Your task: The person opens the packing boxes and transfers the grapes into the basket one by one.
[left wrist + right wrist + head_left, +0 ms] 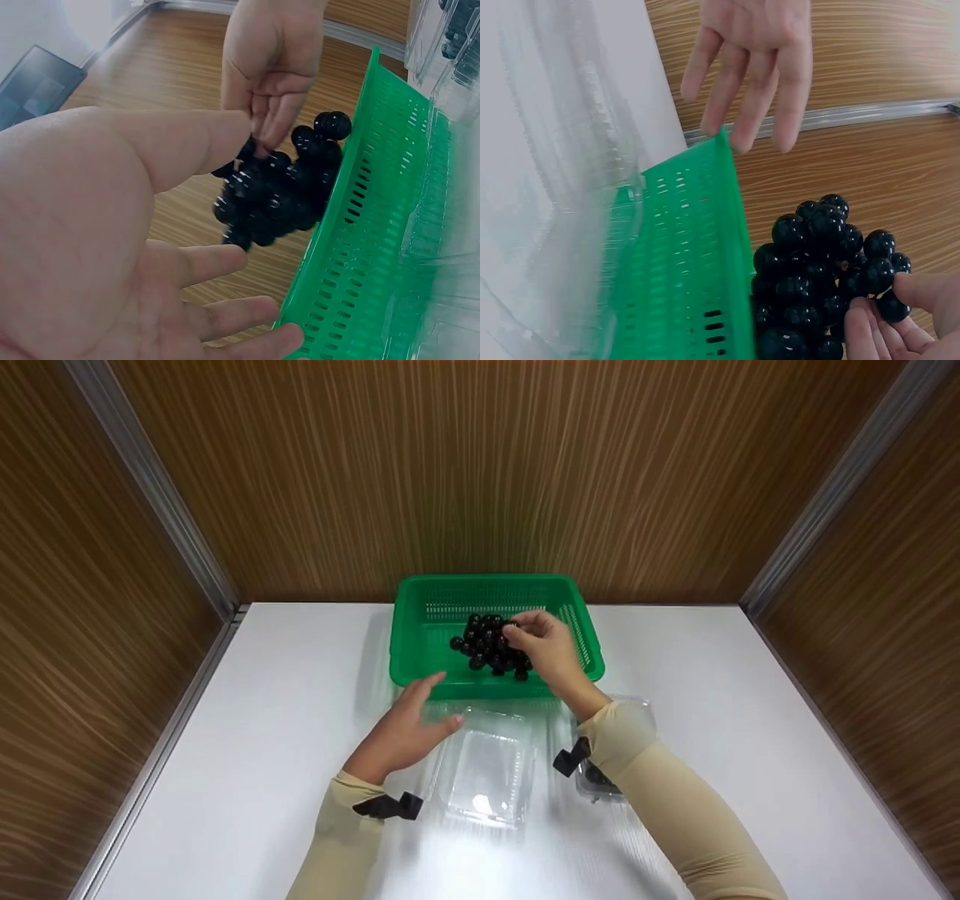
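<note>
A bunch of dark, glossy grapes (487, 643) hangs over the green basket (420, 679), pinched at its right end by the thumb and fingers of my right hand (546, 649). In the right wrist view the fingertips press round the grapes (802, 277) at the edge of the bunch. My left hand (405, 731) is held at the basket's front left corner, fingers and thumb spread, with nothing in it. The left wrist view shows its open palm (150, 285) facing the bunch.
A clear plastic container (487, 772) lies on the white table (300, 720) in front of the basket. Partly under my right forearm is another clear container (600, 787) with dark fruit inside. Wood-grain panels (480, 472) rise behind and at both sides.
</note>
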`<action>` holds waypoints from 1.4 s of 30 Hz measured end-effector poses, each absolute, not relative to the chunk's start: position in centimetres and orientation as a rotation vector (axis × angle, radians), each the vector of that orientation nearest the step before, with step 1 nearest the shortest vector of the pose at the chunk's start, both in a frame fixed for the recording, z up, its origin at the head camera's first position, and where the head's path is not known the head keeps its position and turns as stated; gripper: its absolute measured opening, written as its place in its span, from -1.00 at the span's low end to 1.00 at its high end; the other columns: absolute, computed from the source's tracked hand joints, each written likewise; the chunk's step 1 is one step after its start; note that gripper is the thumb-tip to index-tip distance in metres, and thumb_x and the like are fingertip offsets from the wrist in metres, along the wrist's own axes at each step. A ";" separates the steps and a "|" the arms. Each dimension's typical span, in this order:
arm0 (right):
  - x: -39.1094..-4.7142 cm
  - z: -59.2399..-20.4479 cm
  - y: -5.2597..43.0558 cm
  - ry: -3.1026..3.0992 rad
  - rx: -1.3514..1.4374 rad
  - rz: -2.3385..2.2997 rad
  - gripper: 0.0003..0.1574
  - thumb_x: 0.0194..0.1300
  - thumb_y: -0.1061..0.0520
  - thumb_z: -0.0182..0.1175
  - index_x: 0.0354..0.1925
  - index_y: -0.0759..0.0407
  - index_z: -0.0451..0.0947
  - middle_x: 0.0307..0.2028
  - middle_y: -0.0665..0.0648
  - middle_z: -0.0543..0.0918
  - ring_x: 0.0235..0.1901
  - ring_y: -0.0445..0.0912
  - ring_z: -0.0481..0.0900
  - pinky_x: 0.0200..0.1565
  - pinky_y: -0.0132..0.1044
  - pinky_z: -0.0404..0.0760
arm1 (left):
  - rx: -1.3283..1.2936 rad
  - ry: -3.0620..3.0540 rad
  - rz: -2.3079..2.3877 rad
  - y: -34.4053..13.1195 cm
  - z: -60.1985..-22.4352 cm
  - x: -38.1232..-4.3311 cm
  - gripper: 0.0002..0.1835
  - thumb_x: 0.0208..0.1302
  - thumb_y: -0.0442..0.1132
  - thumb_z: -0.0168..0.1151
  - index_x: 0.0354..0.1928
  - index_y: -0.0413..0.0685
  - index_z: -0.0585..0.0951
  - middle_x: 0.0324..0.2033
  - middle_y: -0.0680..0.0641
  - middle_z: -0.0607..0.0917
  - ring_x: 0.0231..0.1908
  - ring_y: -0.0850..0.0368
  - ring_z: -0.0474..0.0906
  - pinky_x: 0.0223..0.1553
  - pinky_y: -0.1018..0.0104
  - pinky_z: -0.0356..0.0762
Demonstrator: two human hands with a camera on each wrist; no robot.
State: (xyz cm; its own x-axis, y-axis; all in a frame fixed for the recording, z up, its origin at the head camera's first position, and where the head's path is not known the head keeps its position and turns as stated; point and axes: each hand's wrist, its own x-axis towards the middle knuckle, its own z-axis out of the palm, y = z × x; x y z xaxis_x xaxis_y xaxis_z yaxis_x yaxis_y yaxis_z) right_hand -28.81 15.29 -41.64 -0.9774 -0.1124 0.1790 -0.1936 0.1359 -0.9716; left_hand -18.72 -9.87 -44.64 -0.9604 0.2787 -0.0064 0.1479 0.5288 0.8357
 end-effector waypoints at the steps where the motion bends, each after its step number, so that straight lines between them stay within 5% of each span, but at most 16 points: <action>1: -28.9 -41.8 15.3 -2.334 0.306 2.007 -0.74 0.46 0.16 0.30 0.02 0.29 0.58 -0.15 0.14 0.69 -0.10 -0.05 0.70 0.04 -0.22 0.69 | 0.374 2.621 1.408 -9.9 -44.6 -18.7 -0.12 0.42 0.15 0.29 0.63 0.11 0.14 0.60 -0.16 0.12 0.55 -0.22 0.10 0.43 -0.35 0.18; 25: -29.3 -42.6 16.6 -2.567 0.374 1.872 -0.68 0.48 0.17 0.17 0.11 0.29 0.56 -0.06 0.15 0.67 -0.08 -0.06 0.61 0.07 -0.04 0.61 | 0.404 2.602 1.421 -9.8 -44.5 -18.9 -0.12 0.42 0.13 0.30 0.64 0.11 0.14 0.52 -0.15 0.30 0.53 -0.13 0.19 0.44 -0.27 0.22; 42: -25.0 -42.0 17.1 -2.455 0.696 1.806 -0.84 0.52 0.22 0.18 -0.06 0.30 0.62 -0.07 0.34 0.69 -0.08 -0.01 0.68 0.02 -0.32 0.65 | 0.413 2.681 1.389 -10.1 -43.9 -18.3 -0.12 0.40 0.17 0.31 0.63 0.19 0.15 0.52 -0.10 0.31 0.51 -0.13 0.23 0.41 -0.30 0.25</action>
